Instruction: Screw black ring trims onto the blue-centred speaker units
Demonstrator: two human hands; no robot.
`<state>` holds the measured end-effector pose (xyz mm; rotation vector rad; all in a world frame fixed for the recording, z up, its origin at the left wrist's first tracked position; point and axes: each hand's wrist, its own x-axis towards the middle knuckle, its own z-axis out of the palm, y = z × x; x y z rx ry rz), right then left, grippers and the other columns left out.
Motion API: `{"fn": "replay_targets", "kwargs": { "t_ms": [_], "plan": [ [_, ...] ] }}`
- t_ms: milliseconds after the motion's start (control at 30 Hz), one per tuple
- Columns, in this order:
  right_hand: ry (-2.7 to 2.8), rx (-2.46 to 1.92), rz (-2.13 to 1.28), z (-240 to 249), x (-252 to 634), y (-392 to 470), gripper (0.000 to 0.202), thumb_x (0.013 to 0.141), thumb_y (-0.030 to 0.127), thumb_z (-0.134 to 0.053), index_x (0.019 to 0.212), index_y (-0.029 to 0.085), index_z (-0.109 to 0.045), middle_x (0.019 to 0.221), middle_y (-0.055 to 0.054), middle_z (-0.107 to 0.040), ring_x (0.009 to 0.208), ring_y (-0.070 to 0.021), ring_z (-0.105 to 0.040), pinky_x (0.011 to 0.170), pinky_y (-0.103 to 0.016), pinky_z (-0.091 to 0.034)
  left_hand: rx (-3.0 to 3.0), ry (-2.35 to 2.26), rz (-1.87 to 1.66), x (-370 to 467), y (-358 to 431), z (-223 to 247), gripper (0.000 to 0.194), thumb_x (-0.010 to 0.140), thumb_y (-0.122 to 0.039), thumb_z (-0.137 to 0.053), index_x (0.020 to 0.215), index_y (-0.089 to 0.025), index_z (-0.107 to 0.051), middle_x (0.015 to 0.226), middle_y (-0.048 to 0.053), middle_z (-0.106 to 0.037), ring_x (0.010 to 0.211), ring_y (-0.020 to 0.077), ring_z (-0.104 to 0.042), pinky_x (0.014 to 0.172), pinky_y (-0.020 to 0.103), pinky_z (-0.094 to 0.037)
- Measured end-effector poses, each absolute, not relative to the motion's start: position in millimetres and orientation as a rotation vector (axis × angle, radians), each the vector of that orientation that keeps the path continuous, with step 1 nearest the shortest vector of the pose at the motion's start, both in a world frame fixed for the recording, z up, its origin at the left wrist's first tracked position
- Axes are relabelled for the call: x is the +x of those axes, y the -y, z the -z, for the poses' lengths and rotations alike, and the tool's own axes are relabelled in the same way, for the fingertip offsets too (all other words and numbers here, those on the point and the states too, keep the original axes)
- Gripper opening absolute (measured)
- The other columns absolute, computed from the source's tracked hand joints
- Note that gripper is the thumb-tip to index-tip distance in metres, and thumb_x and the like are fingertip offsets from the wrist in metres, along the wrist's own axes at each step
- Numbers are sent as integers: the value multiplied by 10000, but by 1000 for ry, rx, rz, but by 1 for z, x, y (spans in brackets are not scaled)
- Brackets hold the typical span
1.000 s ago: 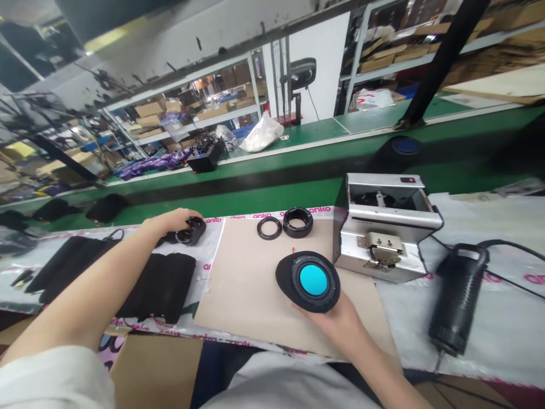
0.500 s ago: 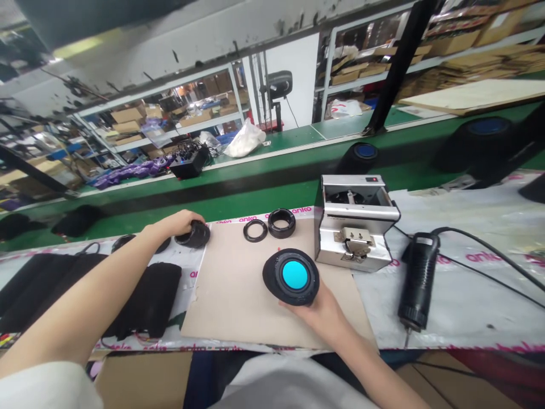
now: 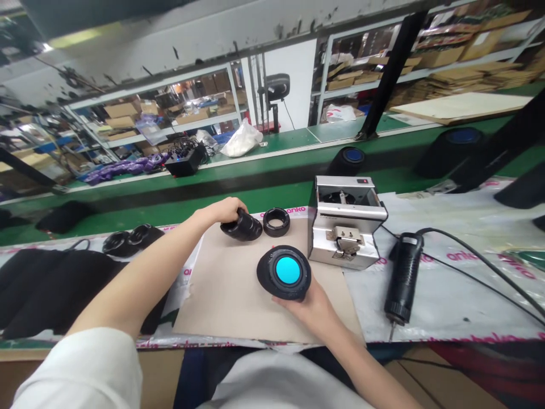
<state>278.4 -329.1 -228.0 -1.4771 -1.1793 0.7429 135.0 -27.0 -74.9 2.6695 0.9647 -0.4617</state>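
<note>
My left hand point(image 3: 227, 211) is closed around a black round plastic part point(image 3: 242, 226), ribbed and tilted, over the far edge of the cardboard sheet point(image 3: 221, 295). Just right of it lies a thick black plastic ring point(image 3: 276, 222). The fingertips of that hand are partly hidden. My right hand point(image 3: 309, 304) grips a black cylindrical speaker point(image 3: 266, 272) from below and the right side. Its end, with a cyan disc point(image 3: 288, 270) framed by a black rim, faces up toward me.
A metal screw feeder point(image 3: 347, 227) stands right of the cardboard, beside a corded electric screwdriver point(image 3: 403, 278). At the left lie black fabric-covered pieces point(image 3: 55, 289) and black round parts point(image 3: 128, 240). A green conveyor point(image 3: 191, 196) runs behind, with other speakers point(image 3: 347, 161) on it.
My left hand has moved right with the black round part, from the cardboard's left edge to beside the thick ring. A thinner ring there is now out of sight. The speaker stays nearly in place.
</note>
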Motion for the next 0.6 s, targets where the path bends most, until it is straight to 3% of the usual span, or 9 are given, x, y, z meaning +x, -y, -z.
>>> {"fn": "replay_targets", "kwargs": {
  "t_ms": [433, 600],
  "plan": [
    [1225, -1348, -743, 216, 280, 328, 822, 855, 393, -887, 1576, 303, -505, 1539, -90, -615, 1443, -327, -604, 1257, -503, -503, 2778, -934, 588, 174, 35, 83, 299, 1039, -368, -724, 1273, -183, -716, 1318, 103, -730, 1179, 259, -728, 1021, 475, -631],
    [1230, -1322, -731, 215, 279, 330, 848, 866, 420, -868, 1604, 286, -471, 1575, -106, -590, 1456, -339, -596, 1264, -544, -494, 2747, -943, 563, 168, 56, 86, 255, 1032, -353, -736, 1222, -181, -736, 1270, 92, -751, 1165, 251, -738, 1027, 468, -627]
  ]
}}
